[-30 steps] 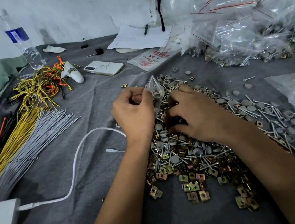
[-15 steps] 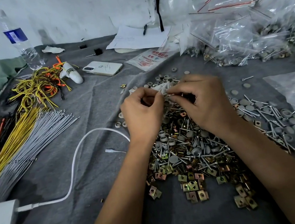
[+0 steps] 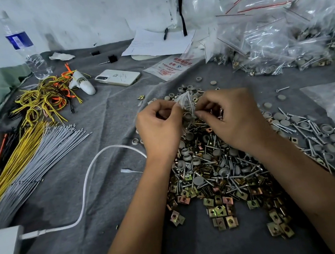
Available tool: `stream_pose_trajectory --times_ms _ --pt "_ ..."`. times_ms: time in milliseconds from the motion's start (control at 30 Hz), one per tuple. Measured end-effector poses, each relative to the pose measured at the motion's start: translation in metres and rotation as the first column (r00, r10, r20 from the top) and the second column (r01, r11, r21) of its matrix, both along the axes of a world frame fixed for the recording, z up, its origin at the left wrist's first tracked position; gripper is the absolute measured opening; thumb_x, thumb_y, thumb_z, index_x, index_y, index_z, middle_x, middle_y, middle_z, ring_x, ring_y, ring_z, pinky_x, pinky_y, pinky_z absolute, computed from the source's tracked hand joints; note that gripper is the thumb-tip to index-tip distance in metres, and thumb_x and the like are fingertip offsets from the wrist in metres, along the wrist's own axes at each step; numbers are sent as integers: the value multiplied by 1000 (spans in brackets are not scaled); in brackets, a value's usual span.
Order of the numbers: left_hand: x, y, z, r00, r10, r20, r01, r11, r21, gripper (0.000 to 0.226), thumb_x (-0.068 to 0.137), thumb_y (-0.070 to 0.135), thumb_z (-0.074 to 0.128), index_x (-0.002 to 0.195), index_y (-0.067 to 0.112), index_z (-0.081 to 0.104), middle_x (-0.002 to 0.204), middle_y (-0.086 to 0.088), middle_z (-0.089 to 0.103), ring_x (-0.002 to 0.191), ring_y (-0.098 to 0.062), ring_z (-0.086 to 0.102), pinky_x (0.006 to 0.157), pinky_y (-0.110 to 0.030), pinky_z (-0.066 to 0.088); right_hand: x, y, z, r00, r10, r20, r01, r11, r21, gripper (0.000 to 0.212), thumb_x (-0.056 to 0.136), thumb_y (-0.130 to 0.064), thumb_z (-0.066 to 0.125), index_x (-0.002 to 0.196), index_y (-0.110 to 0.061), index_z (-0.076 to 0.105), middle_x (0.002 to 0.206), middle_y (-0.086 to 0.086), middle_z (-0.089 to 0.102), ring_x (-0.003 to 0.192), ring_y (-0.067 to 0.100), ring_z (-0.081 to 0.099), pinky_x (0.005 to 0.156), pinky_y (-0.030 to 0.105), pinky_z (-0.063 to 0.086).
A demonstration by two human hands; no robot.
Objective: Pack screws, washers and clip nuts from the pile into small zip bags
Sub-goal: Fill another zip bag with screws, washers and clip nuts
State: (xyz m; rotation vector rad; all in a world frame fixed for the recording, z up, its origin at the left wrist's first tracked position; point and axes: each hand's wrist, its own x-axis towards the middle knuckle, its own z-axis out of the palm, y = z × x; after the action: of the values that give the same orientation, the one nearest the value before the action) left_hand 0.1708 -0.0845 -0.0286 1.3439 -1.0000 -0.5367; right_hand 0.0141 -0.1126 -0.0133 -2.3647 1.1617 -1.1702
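Both hands have lifted off the pile since a second ago and met above its far edge, where half a second ago they were just closing on the bag; little has shifted since then

From the head view, the left hand sits just left of centre frame, fingers curled, thumb and forefinger pinching one side of a small clear bag. The right hand faces it just right of centre, its fingertips pinching the bag's other side. The bag hangs between the two hands, crumpled, with a screw or two showing through the plastic; I cannot tell whether its zip is closed

Beneath the wrists the pile of screws, grey washers and brassy clip nuts spreads over the grey cloth from centre toward lower right. Filled bags are heaped in the upper right. A phone lies above centre left, a bottle stands upper left, yellow and grey wires fan along the left edge, and a white cable loops across the lower left
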Motion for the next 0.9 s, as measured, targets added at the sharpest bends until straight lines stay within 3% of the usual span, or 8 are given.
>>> stream_pose_trajectory --times_ms 133,267,367,667,833,900 --pt "2 -2 -1 1000 20 -20 -19 1000 19 11 90 6 72 80 11 76 53 8 60 49 -7 54 50 -23 46 5 2 -5 907 31 -419 -35 999 -1 20 89 -32 74 107 -23 74 96 -7 62 95 11 48 88 35 47" --pt "3 -2 -1 997 49 -57 -47 998 34 12 92 7 70 82 9 75 59 4 63 51 -6 57 50 -23 48 8 6 -2 831 -9 -556 0 1000 -17 41 86 -52 72 114 -22 67 107 -5 57 109 16 45 95 40 45" --pt "7 -5 -2 988 123 -90 -119 992 47 17 93 9 69 77 15 72 63 3 64 55 -8 57 55 -26 48 8 8 0 795 -18 -606 19 1000 -4 51 84 -60 70 122 -26 65 116 -4 53 115 19 42 100 42 43" --pt "10 -7 -3 973 187 -134 -179 982 67 21 88 14 70 69 21 69 60 6 63 58 -12 54 60 -33 47 8 10 2 797 109 -593 -70 994 89 40 85 -56 72 118 -34 71 111 -6 48 112 14 37 98 39 41" --pt "9 -7 -3 973 188 -135 -180 981 69 21 88 14 70 68 22 68 60 6 62 58 -12 54 59 -32 46 13 13 0 812 102 -574 -90 995 49 29 88 -39 73 113 -25 72 110 -5 52 111 15 38 100 42 43" --pt "9 -7 -2 972 187 -142 -179 981 68 21 87 14 70 67 22 68 59 7 61 58 -12 53 59 -32 46 15 14 -1 791 72 -608 -67 997 31 33 89 -41 71 116 -22 70 116 -3 52 116 18 39 101 44 43"
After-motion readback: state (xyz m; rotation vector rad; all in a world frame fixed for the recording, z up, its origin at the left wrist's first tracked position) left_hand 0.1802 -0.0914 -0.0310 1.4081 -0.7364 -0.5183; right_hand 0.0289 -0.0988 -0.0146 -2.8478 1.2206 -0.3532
